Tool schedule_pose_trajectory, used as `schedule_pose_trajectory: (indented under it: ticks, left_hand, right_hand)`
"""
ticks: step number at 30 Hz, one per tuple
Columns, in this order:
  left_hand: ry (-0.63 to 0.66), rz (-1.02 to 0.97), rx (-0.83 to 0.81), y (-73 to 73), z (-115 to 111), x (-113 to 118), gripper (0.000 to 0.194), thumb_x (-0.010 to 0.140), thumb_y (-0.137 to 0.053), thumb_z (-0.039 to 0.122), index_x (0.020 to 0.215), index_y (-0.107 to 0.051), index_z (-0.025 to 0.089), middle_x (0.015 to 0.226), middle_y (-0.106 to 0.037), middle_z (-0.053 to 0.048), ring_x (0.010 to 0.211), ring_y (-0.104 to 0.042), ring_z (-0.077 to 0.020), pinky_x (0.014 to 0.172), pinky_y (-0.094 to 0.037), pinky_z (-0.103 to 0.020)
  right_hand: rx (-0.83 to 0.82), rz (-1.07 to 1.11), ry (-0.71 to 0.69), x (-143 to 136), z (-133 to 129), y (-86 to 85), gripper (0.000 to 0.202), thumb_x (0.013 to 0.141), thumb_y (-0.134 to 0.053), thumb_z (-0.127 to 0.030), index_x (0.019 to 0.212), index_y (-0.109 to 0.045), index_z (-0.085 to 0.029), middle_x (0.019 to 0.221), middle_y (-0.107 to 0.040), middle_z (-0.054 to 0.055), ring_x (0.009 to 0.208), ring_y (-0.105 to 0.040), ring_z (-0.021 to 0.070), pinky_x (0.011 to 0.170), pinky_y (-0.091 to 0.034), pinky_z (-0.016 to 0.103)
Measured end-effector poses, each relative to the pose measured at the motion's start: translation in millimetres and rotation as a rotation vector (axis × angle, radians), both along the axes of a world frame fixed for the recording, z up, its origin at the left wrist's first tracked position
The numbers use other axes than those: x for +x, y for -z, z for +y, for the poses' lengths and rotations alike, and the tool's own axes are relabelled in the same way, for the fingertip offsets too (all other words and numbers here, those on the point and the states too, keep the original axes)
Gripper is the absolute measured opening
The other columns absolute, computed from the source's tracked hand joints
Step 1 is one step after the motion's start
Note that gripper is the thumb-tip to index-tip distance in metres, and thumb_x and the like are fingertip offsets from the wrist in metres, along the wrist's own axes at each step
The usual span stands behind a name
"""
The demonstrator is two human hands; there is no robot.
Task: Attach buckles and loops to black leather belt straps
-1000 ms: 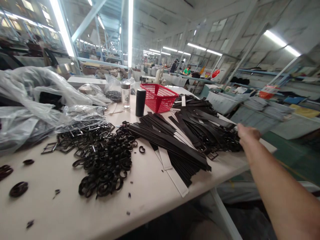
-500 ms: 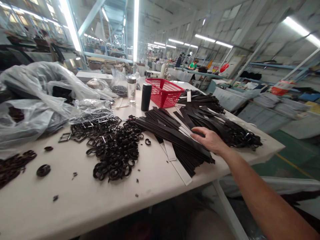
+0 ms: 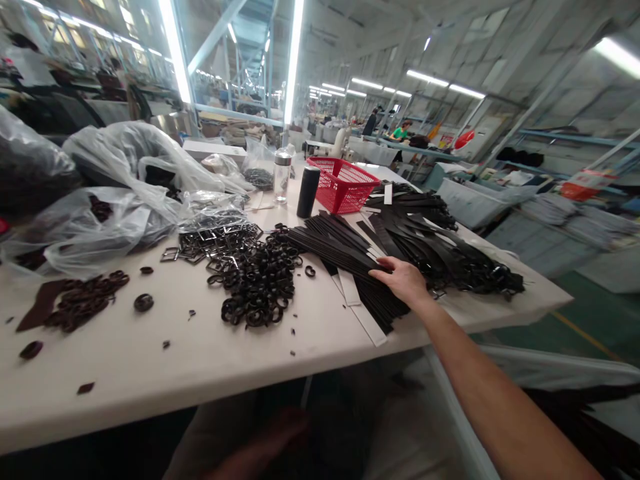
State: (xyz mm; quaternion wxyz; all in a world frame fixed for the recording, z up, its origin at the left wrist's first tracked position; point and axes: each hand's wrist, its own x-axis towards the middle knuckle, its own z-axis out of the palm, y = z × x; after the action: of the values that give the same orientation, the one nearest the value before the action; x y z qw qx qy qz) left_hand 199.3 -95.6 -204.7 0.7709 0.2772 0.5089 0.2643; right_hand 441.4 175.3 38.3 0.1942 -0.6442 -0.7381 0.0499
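My right hand (image 3: 400,280) reaches over the table onto a fanned stack of black straps (image 3: 345,252). Its thumb and fingers are closed on the near edge of the stack. Pale strips (image 3: 371,325) lie partly under these straps. Left of the stack is a heap of small black loops (image 3: 260,280), with metal buckle frames (image 3: 215,240) behind it. My left hand (image 3: 283,433) is low below the table edge, dark and smeared, so its fingers cannot be made out.
A red basket (image 3: 345,187), a black bottle (image 3: 308,192) and a clear bottle (image 3: 282,177) stand behind the straps. More black straps (image 3: 450,257) lie at the right. Plastic bags (image 3: 115,220) and brown loops (image 3: 87,300) are at the left.
The view has swung a little left. My right hand has shifted left, and the near right end of the strap stack has moved with it. My left hand now shows dimly below the table.
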Motion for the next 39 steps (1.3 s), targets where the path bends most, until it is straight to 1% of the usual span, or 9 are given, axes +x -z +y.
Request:
schedule_pose_trajectory:
  ticks: [5, 9, 13, 18, 21, 24, 29, 35, 39]
  left_hand:
    - [0.053, 0.108, 0.070, 35.6, 1, 6, 0.074, 0.059, -0.075, 0.076, 0.103, -0.069, 0.018, 0.096, -0.074, -0.006, 0.088, -0.069, -0.0237, 0.080, -0.050, -0.036]
    - [0.064, 0.186, 0.137, 31.2, 1, 4, 0.074, 0.055, -0.077, 0.073, 0.101, -0.071, 0.016, 0.095, -0.074, -0.009, 0.093, -0.068, -0.0295, 0.085, -0.049, -0.042]
    - [0.070, 0.178, 0.263, -10.8, -7, 4, 0.067, 0.063, -0.079, 0.065, 0.106, -0.074, 0.015, 0.112, -0.073, -0.011, 0.116, -0.062, -0.0317, 0.103, -0.043, -0.041]
    - [0.074, -0.194, 0.384, -99.8, -9, 31, 0.075, 0.081, -0.066, 0.066, 0.137, -0.057, 0.018, 0.136, -0.063, -0.017, 0.120, -0.063, -0.0308, 0.098, -0.047, -0.043]
    - [-0.071, -0.439, 0.396, -139.4, 5, 57, 0.083, 0.076, -0.076, 0.061, 0.143, -0.050, 0.020, 0.143, -0.057, -0.020, 0.121, -0.062, -0.0297, 0.095, -0.048, -0.039]
    - [-0.305, -0.594, 0.281, -157.6, 21, 78, 0.071, 0.078, -0.074, 0.061, 0.132, -0.059, 0.019, 0.132, -0.065, -0.016, 0.110, -0.067, -0.0249, 0.089, -0.051, -0.034]
    - [-0.483, -0.581, 0.134, -161.0, 29, 81, 0.053, 0.083, -0.069, 0.058, 0.113, -0.069, 0.014, 0.108, -0.075, -0.013, 0.097, -0.070, -0.0233, 0.083, -0.054, -0.033]
    - [-0.274, -0.259, 0.252, -143.4, 2, 52, 0.047, 0.078, -0.076, 0.051, 0.104, -0.075, 0.012, 0.086, -0.075, -0.006, 0.073, -0.066, -0.0123, 0.063, -0.049, -0.019]
    - [-0.219, -0.249, 0.093, -137.9, -27, 39, 0.039, 0.070, -0.084, 0.039, 0.096, -0.071, 0.013, 0.075, -0.072, -0.002, 0.059, -0.065, -0.0101, 0.055, -0.049, -0.018]
  right_hand:
    - [0.064, 0.011, 0.055, -5, -5, -4.3, 0.028, 0.080, -0.070, -0.047, 0.100, -0.078, -0.028, 0.098, -0.080, 0.005, 0.089, -0.073, 0.0274, 0.073, -0.054, 0.035]
    - [0.189, 0.031, 0.076, -7, -25, -15.9, 0.034, 0.081, -0.070, -0.043, 0.110, -0.074, -0.025, 0.106, -0.078, 0.008, 0.095, -0.072, 0.0286, 0.080, -0.054, 0.037]
    - [0.312, -0.010, 0.040, -5, -85, -19.2, 0.040, 0.083, -0.070, -0.037, 0.120, -0.068, -0.022, 0.116, -0.073, 0.011, 0.103, -0.069, 0.0312, 0.088, -0.053, 0.042]
    - [0.551, -0.030, -0.089, 5, -196, 7.6, 0.035, 0.094, -0.061, -0.037, 0.124, -0.062, -0.020, 0.110, -0.070, 0.012, 0.101, -0.069, 0.0293, 0.087, -0.055, 0.041]
    - [0.568, 0.017, -0.092, 16, -261, 33.6, 0.035, 0.092, -0.066, -0.031, 0.126, -0.060, -0.022, 0.107, -0.071, 0.010, 0.094, -0.070, 0.0270, 0.087, -0.055, 0.039]
    - [0.536, -0.012, -0.076, 35, -318, 55.7, 0.043, 0.090, -0.070, -0.028, 0.131, -0.059, -0.024, 0.104, -0.071, 0.009, 0.090, -0.070, 0.0272, 0.084, -0.056, 0.040]
    - [0.478, -0.133, -0.104, 81, -387, 68.6, 0.050, 0.089, -0.070, -0.030, 0.137, -0.056, -0.027, 0.098, -0.073, 0.006, 0.086, -0.070, 0.0281, 0.093, -0.055, 0.048]
    - [0.293, -0.129, -0.124, 137, -424, 65.4, 0.039, 0.092, -0.064, -0.044, 0.127, -0.062, -0.029, 0.103, -0.075, 0.007, 0.083, -0.071, 0.0275, 0.101, -0.050, 0.054]
    - [0.147, -0.112, -0.154, 148, -430, 69.2, 0.033, 0.091, -0.060, -0.046, 0.122, -0.064, -0.035, 0.105, -0.076, 0.006, 0.084, -0.073, 0.0286, 0.102, -0.048, 0.055]
